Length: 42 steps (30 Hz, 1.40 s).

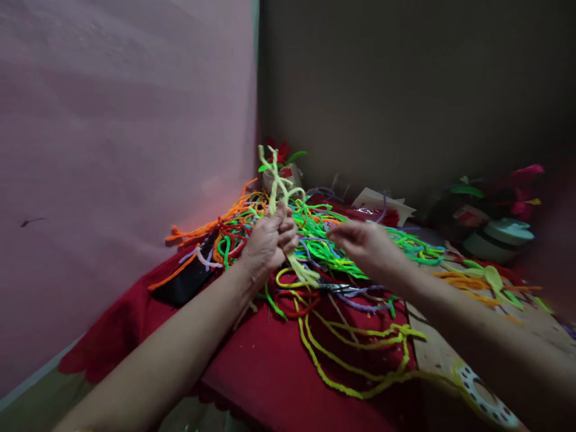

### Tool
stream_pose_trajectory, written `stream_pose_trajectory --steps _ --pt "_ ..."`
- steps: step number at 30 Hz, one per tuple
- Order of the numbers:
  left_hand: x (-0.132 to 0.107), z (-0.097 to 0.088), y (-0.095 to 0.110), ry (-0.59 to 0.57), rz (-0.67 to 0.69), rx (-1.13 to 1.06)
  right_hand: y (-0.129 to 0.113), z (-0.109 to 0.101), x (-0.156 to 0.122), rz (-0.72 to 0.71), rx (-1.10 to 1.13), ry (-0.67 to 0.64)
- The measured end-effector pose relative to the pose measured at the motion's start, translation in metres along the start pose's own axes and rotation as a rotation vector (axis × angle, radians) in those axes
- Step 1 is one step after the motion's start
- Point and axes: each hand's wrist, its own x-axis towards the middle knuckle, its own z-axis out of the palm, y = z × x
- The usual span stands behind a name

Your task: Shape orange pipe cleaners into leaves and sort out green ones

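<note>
While the red-clothed table (252, 366) carried a tangled heap of coloured pipe cleaners (360, 249), the left hand (269, 243) was clamped on a pale twisted stem (275, 183), upright above the heap. The right hand (365, 246) hovered beside it, loosely spread, empty. The stem looked light, fuzzy and bendable, best gripped at its twisted middle.

Head camera looks forward and down, apparently close, over the table (252, 372)
</note>
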Motion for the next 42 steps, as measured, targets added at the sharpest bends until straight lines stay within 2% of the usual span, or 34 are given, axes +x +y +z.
stream_pose_trajectory --steps 1,2,4,7,10,13,16,19,21,26,28,30,32,36,39,42 --pt "0.001 -0.001 0.006 0.036 0.072 0.044 0.008 -0.006 0.010 -0.031 -0.151 0.128" --pt "0.001 -0.002 0.012 0.063 0.139 0.095 0.017 -0.010 0.019 -0.038 -0.295 0.151" --pt "0.002 -0.004 0.020 0.107 0.243 0.214 0.037 -0.009 0.033 0.013 -0.571 -0.007" --pt "0.004 -0.008 0.023 0.172 0.340 0.389 0.063 0.008 0.037 0.042 -0.648 -0.101" --pt "0.007 -0.012 0.019 0.209 0.329 0.508 0.075 0.025 0.031 0.023 -0.684 -0.135" --pt "0.008 -0.016 0.018 0.238 0.306 0.618 0.074 0.031 0.023 -0.016 -0.709 -0.145" --pt "0.006 -0.015 0.018 0.296 0.370 0.782 0.068 0.033 0.013 -0.059 -0.741 -0.123" --pt "0.002 -0.011 0.016 0.265 0.410 0.971 0.064 0.037 0.000 -0.204 -0.807 -0.059" --pt "0.001 -0.007 0.011 0.170 0.345 1.039 0.062 0.040 -0.009 -0.313 -0.829 -0.043" --pt "0.000 -0.001 -0.006 -0.132 0.027 1.017 0.057 0.045 -0.023 -0.437 -0.824 -0.061" --pt "0.000 0.000 -0.013 -0.228 -0.032 1.073 0.056 0.047 -0.027 -0.457 -0.805 -0.037" --pt "0.000 0.000 -0.020 -0.277 -0.067 1.128 0.058 0.049 -0.030 -0.475 -0.761 -0.003" --pt "0.002 -0.002 -0.027 -0.245 -0.105 1.145 0.060 0.050 -0.031 -0.492 -0.695 0.007" --pt "0.005 -0.006 -0.034 -0.087 -0.199 1.094 0.065 0.048 -0.032 -0.500 -0.546 -0.010" --pt "0.005 -0.007 -0.036 -0.035 -0.166 1.072 0.060 0.041 -0.033 -0.468 -0.439 -0.016" --pt "0.005 -0.008 -0.038 -0.026 -0.134 1.061 0.049 0.026 -0.025 -0.344 -0.251 -0.025"
